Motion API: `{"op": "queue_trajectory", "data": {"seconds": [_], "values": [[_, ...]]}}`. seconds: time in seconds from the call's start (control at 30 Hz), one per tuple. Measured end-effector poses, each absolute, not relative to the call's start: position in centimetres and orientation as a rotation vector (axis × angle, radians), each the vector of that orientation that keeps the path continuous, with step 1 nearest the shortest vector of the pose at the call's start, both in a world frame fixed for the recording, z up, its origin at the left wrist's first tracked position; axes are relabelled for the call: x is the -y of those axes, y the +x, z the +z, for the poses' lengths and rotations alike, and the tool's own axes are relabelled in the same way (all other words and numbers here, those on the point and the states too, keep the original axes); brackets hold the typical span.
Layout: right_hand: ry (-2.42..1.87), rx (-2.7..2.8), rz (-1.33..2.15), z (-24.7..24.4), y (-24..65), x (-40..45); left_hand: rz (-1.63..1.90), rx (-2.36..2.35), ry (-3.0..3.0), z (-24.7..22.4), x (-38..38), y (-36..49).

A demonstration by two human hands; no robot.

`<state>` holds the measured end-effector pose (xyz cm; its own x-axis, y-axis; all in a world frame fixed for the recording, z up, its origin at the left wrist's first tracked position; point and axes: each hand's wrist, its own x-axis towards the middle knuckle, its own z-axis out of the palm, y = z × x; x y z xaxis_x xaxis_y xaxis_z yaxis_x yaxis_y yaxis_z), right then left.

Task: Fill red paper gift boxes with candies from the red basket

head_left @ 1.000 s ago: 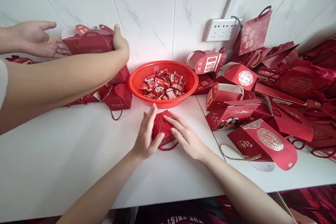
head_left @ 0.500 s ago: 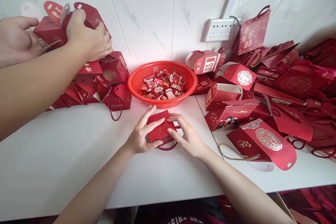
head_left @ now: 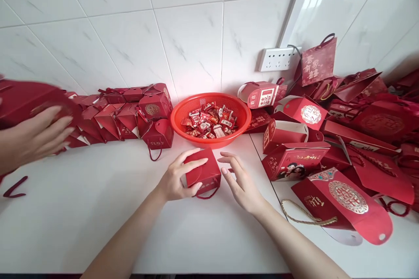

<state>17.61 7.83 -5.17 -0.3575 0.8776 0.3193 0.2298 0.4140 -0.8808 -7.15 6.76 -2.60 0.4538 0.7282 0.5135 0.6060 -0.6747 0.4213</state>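
The head view shows a white desk [head_left: 81,235] against a tiled wall [head_left: 190,22]. Red boxes and bags [head_left: 373,117] crowd its right end; packed boxes [head_left: 111,117] line the back edge toward the left corner, where another person's hand [head_left: 42,133] touches a blurred dark-red box [head_left: 29,100]. An orange-red basket [head_left: 211,142] sits near the middle of the back edge. In front of it, mid-desk, the left hand [head_left: 173,178] holds a small red box [head_left: 207,171], fingers on top, thumb at the front; the right hand [head_left: 244,185], loosely open, is just beside it. Wrapped sweets [head_left: 212,122] lie in the basket.
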Motion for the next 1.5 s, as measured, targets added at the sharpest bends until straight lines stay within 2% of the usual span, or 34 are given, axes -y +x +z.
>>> {"op": "queue_trajectory", "data": {"seconds": [0.1, 0.33, 0.43, 0.6, 0.77, 1.03, 1.13, 1.2, 1.23, 1.3, 1.4, 1.5], "values": [[-0.981, 1.807, 0.944, -5.3, 17.7, -8.0, 1.214, -1.352, 2.529, -0.5, -6.5, -8.8], [-0.973, 1.832, 0.97, -5.4, 17.3, -7.8, 2.042, -2.169, 2.07, 5.4, -10.1, -15.2], [-0.961, 1.85, 0.981, -5.3, 17.2, -7.7, 2.112, -2.351, 1.95, 6.0, -13.5, -16.6], [-0.981, 1.861, 0.975, -5.4, 17.2, -7.7, 1.683, -2.587, 1.85, 2.3, -17.8, -15.9], [-0.971, 1.865, 0.97, -5.4, 17.1, -7.8, 1.708, -2.625, 1.896, -0.3, -19.2, -16.0], [-0.973, 1.88, 0.868, -4.8, 17.4, -8.2, 1.435, -2.61, 2.056, -1.1, -18.5, -15.8], [-0.968, 1.885, 0.733, -4.1, 18.1, -8.7, 1.424, -2.354, 2.479, -3.6, -16.4, -13.9], [-0.98, 1.888, 0.615, -3.3, 18.8, -9.2, 1.369, -1.927, 2.874, -5.8, -14.5, -12.1], [-0.987, 1.892, 0.55, -2.8, 19.2, -9.5, 1.253, -1.596, 3.056, -6.7, -13.7, -11.1], [-1.005, 1.908, 0.407, -1.5, 20.1, -10.0, 0.758, -1.102, 3.128, -8.1, -12.2, -9.2], [-1.092, 1.975, 0.184, 0.7, 22.1, -10.8, 0.287, -1.085, 2.831, -8.5, -11.5, -7.1], [-1.274, 2.037, 0.047, 2.9, 24.8, -11.4, 0.155, -1.194, 2.651, -8.1, -11.8, -6.4]]}}
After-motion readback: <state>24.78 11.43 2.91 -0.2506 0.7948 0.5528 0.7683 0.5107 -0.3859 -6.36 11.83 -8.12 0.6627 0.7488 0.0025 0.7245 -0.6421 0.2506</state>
